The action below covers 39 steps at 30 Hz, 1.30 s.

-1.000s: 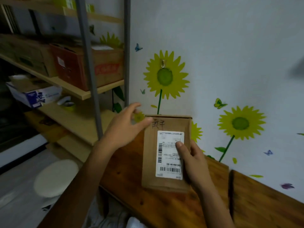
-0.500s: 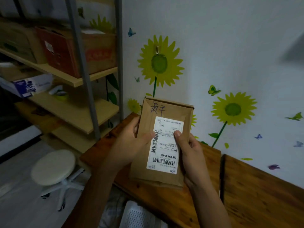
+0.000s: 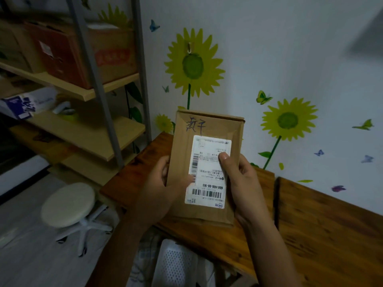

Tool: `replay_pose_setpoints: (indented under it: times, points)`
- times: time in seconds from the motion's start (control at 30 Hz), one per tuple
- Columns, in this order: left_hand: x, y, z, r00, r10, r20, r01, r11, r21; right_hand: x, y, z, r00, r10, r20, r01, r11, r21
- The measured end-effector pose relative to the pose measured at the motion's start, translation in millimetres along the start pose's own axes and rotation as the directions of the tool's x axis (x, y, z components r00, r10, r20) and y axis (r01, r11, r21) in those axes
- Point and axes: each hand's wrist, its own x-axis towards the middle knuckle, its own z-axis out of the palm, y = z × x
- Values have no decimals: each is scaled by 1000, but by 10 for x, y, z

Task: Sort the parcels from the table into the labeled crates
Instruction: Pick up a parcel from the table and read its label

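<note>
Parcel raised off the worktop since a second ago, label (upside down) facing the camera — left hand has joined right hand, fingers of both curled round its edges. Probably label-reading before choosing a crate — a white crate shows below.

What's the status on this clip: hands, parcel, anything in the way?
Left hand and right hand both grip the parcel, held up over the table, label facing the camera. White basket below the table edge. Nothing blocking.
</note>
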Motion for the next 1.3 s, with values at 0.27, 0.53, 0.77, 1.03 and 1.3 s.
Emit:
replay_pose_setpoints:
  times: [0.27,0.53,0.77,1.03,1.3]
  points:
    - [228,147,89,976,-33,-217,22,999,-49,-150,215,-101,999,32,24,-29,992,-121]
    - [68,-86,420,996,-84,9,84,995,-54,-244,311,-470,995,83,-59,-87,993,-78]
    - [113,-125,1087,994,-79,75,84,995,-60,-396,318,-1008,969,117,-217,-120,993,2]
    - [55,249,3108,908,-41,417,82,993,-81,-912,-153,-2703,813,64,-579,-61,998,25]
    - [-965,560,5422,718,-37,695,61,998,-10,-2145,-633,-4580,501,-93,-860,-19,993,-119]
